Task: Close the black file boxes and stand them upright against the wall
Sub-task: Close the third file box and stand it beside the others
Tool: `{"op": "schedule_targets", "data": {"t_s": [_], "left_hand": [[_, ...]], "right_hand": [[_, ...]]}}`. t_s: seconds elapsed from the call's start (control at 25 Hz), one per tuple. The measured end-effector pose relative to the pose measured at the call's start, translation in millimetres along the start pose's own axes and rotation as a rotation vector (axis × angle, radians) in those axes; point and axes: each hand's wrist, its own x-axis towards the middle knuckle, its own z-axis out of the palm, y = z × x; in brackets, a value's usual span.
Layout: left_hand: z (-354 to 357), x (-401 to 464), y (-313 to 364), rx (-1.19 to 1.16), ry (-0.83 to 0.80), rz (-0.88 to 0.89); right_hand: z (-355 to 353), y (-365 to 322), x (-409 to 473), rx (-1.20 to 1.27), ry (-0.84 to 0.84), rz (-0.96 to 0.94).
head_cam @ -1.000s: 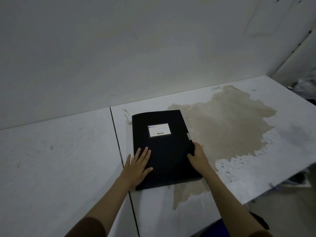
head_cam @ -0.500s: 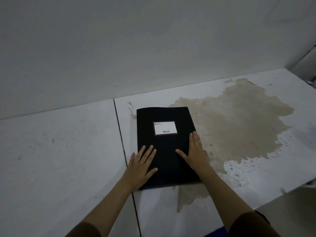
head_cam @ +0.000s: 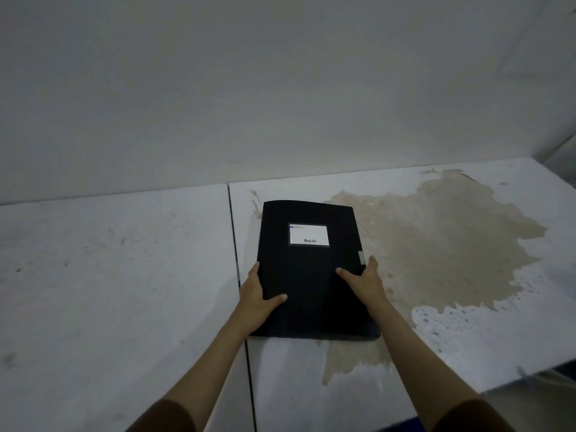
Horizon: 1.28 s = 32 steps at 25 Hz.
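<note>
Lying flat and closed on the white table [head_cam: 124, 275], the black file box [head_cam: 308, 275] sits just right of the dark seam [head_cam: 237, 260] between the two table panels, its far short edge pointing toward the wall [head_cam: 280, 88] but well apart from it. A white label [head_cam: 308, 234] with small dark print shows on the upper part of its cover, and a small pale tab [head_cam: 361, 257] sits at its right edge. The left hand [head_cam: 255, 294] grips the box's left long edge, thumb laid across the top of the cover and the other fingers curled out of sight beyond the edge. The right hand [head_cam: 364, 280] clasps the right long edge just below the tab, thumb on the cover and fingers wrapped down the side. Both forearms reach in from the bottom, ending in brown sleeves. A broad tan stain [head_cam: 436, 244] spreads over the table surface to the right of the box and runs under its right side and near corner.
</note>
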Motion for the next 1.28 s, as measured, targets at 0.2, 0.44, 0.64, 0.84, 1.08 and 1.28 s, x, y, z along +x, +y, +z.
{"op": "schedule_targets", "data": {"t_s": [0.2, 0.44, 0.64, 0.84, 1.08, 1.28], "left_hand": [[-65.6, -33.0, -3.2, -0.186, 0.152, 0.006], [-211.4, -114.8, -16.8, -0.433, 0.677, -0.103], [-350.9, -211.4, -37.3, -0.558, 0.904, -0.124], [-452.5, -318.1, -63.8, -0.686, 1.030, 0.029], [-509.3, -376.8, -95.6, -0.677, 1.342, 0.136], [-560.6, -370.6, -125.6, -0.556, 1.496, 0.117]], "right_hand": [[48.9, -43.2, -32.1, 0.175, 0.019, -0.106], [169.2, -146.3, -118.9, 0.390, -0.138, -0.358], [276.8, -227.2, -226.6, 0.482, -0.383, -0.587], [372.0, -284.7, -327.5, 0.435, -0.590, -0.712], [447.3, -340.6, -419.5, 0.189, -0.753, -0.865], [501.0, -396.4, -480.7, 0.136, -0.884, -1.259]]}}
